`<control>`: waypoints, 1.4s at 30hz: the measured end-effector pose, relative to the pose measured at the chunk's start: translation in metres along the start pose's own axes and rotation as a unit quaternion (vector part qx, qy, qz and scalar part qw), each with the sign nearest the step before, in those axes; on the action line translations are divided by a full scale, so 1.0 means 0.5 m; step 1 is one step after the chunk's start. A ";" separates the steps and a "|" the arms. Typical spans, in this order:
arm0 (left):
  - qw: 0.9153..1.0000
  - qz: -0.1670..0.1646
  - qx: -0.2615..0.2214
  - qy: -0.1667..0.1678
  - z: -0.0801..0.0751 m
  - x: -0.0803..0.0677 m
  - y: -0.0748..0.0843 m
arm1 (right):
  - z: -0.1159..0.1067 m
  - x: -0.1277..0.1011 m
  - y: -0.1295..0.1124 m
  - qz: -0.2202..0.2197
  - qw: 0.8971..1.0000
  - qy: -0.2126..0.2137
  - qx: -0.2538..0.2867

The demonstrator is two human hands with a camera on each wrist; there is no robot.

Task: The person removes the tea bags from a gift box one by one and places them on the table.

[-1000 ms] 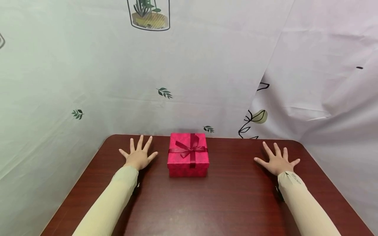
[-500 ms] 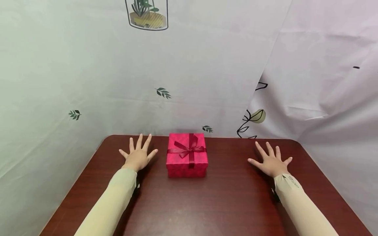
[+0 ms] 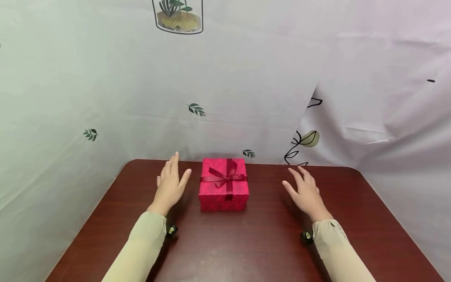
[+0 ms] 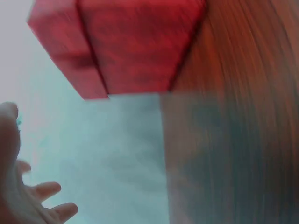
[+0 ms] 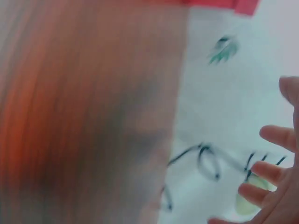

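Note:
A red gift box (image 3: 224,203) with a dark red ribbon bow (image 3: 225,178) on its lid sits near the table's far edge, lid on. To its left, apart from it, my left hand (image 3: 168,190) is raised over the table, turned palm inward with fingers extended. On the other side my right hand (image 3: 306,194) is also raised, farther from the box, its fingers loosely extended. Neither hand holds anything. The left wrist view shows the box's side (image 4: 135,51) close up and blurred; only a strip of the box (image 5: 224,3) enters the right wrist view.
The brown wooden table (image 3: 225,246) has rounded far corners. A pale cloth (image 3: 246,78) with printed leaves hangs right behind its far edge and along both sides. A small dark device (image 3: 171,231) is on the left wrist, another (image 3: 307,237) on the right.
Both hands, earlier spread flat on the table, have lifted and turned palms inward. The right hand has moved clearly left toward the box, the left slightly right. The box stays put.

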State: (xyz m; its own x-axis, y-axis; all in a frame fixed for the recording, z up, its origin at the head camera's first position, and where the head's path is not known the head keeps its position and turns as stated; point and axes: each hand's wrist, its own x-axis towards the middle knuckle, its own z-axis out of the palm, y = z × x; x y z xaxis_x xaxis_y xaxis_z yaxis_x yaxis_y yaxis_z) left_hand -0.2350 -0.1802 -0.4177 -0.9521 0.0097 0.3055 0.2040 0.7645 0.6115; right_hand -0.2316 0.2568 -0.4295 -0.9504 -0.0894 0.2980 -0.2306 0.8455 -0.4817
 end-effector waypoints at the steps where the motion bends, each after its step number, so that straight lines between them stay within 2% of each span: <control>1: 0.999 0.005 -0.030 0.014 0.003 -0.004 0.008 | 0.004 -0.001 -0.011 -0.007 1.000 0.015 0.023; 4: 0.993 0.010 -0.109 0.043 0.012 -0.015 0.029 | 0.018 -0.002 -0.048 -0.017 0.994 0.052 0.098; 8: 0.978 -0.013 -0.201 0.045 0.021 -0.026 0.047 | 0.041 0.000 -0.102 0.001 0.977 0.076 0.199; 11: 0.960 -0.046 -0.276 0.028 0.025 -0.027 0.057 | 0.057 0.005 -0.139 0.034 0.966 0.077 0.246; 14: 0.934 -0.086 -0.345 0.013 0.031 -0.029 0.064 | 0.075 0.013 -0.169 0.068 0.948 0.071 0.303; 17: 0.920 -0.114 -0.375 -0.001 0.041 -0.036 0.069 | 0.096 0.014 -0.191 0.103 0.920 0.060 0.374; 19: 0.918 -0.122 -0.377 -0.014 0.048 -0.042 0.070 | 0.110 0.009 -0.200 0.122 0.903 0.051 0.409; 21: 0.919 -0.127 -0.372 -0.031 0.056 -0.048 0.071 | 0.120 0.002 -0.204 0.140 0.898 0.037 0.417; 24: 0.921 -0.131 -0.363 -0.054 0.063 -0.055 0.074 | 0.129 -0.006 -0.208 0.147 0.903 0.009 0.404; 29: 0.925 -0.126 -0.350 -0.073 0.070 -0.055 0.080 | 0.130 -0.004 -0.216 0.126 0.915 -0.030 0.383; 36: 0.931 -0.124 -0.334 -0.083 0.078 -0.045 0.080 | 0.130 0.006 -0.225 0.102 0.935 -0.053 0.335; 40: 0.928 -0.131 -0.338 -0.081 0.080 -0.040 0.078 | 0.129 0.010 -0.227 0.095 0.942 -0.055 0.317; 42: 0.925 -0.135 -0.346 -0.079 0.079 -0.038 0.078 | 0.128 0.011 -0.227 0.102 0.939 -0.054 0.323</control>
State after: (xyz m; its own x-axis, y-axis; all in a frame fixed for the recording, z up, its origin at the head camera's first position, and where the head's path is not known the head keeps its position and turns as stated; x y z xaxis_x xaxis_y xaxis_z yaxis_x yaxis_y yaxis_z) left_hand -0.2180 -0.1251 -0.4285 -0.9999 0.0141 -0.0034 -0.0011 0.1567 0.9876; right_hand -0.2241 0.1269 -0.4260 -0.9961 -0.0426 0.0778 -0.0879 0.3575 -0.9298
